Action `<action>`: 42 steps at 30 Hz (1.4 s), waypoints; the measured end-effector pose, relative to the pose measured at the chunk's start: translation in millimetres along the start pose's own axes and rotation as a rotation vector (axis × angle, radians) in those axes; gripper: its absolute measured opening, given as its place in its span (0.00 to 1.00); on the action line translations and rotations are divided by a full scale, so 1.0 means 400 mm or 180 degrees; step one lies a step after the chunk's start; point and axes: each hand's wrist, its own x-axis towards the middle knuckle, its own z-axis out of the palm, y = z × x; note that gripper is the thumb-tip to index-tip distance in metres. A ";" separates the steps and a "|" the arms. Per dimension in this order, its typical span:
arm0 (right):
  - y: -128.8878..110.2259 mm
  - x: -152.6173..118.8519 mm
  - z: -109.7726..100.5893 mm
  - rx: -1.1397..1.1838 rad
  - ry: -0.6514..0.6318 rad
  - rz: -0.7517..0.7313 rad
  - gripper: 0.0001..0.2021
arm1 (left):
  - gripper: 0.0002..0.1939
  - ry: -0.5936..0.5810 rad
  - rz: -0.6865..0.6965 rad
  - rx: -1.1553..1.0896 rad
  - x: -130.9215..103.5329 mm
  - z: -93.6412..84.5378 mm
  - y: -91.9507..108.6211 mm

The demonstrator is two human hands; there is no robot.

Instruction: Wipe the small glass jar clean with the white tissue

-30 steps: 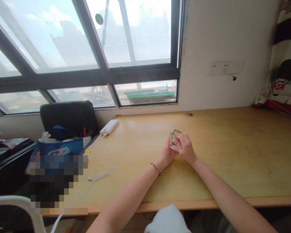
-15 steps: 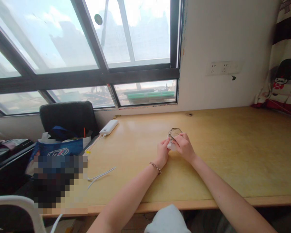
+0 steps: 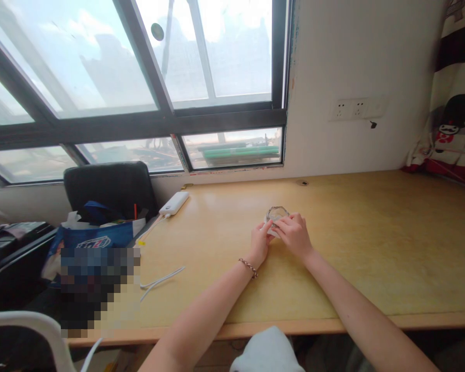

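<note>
A small, clear, many-sided object with a thin dark rim (image 3: 278, 208) is between my hands, just over the table; its exact kind cannot be made out. My left hand (image 3: 260, 242) is closed on its left side, the thumb pointing up at the rim. From the right, my right hand (image 3: 293, 233) grips the near side, its fingers bent over the edge and meeting the left thumb. A white piece, like tissue or cloth (image 3: 273, 233), shows between the hands beneath the object. My fingers hide most of the lower part.
The wooden table (image 3: 372, 248) spreads out around my hands. At its left edge lies a white power bank (image 3: 174, 203) with a cable, and a loose white cable (image 3: 163, 278) nearer me. A black chair (image 3: 110, 181) holds a blue bag (image 3: 93, 238). Wall sockets (image 3: 349, 109) are behind.
The clear object has tipped slightly, and its rim sits a little further left and lower. My right fingers have shifted left along its near edge. My left hand has barely moved.
</note>
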 end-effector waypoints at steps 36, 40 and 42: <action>0.688 0.031 -0.124 -0.1459 -0.1731 0.1808 0.15 | 0.19 0.0423 -0.0142 0.0239 0.000 -0.005 0.027; 0.696 0.034 -0.109 -0.1440 -0.1691 0.1675 0.14 | 0.19 0.0461 -0.0201 0.0251 -0.001 -0.001 0.031; 0.697 0.036 -0.104 -0.1419 -0.1684 0.1673 0.14 | 0.18 0.0478 -0.0205 0.0226 -0.002 0.001 0.033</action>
